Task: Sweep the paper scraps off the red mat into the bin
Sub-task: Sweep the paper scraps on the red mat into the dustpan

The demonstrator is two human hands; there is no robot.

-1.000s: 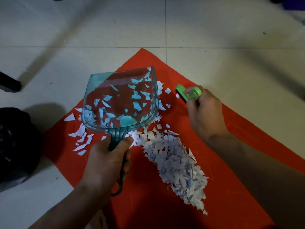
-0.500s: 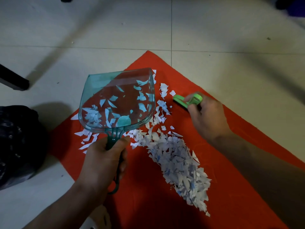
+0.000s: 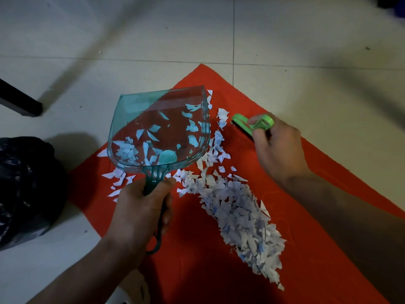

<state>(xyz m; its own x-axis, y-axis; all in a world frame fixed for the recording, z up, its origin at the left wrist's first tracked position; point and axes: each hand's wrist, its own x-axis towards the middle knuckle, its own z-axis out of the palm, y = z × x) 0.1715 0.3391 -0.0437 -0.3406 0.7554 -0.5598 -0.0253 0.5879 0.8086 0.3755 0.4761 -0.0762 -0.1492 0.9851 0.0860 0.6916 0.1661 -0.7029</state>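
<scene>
Left hand point(image 3: 140, 213) grips the dustpan point(image 3: 160, 130) handle, right hand point(image 3: 278, 150) grips a green brush point(image 3: 252, 125), both over the red mat point(image 3: 306, 249), where scraps point(image 3: 241, 218) lie heaped between them, bin bag point(image 3: 24, 191) on the floor left.

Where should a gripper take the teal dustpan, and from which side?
By the dark stem handle below the pan, coming from the near side, as the left hand grips it now. The dustpan has a wide, thin-walled clear scoop with its open mouth facing away, and scraps lie inside; the narrow handle is probably the only part fingers can close round without spilling them.
</scene>
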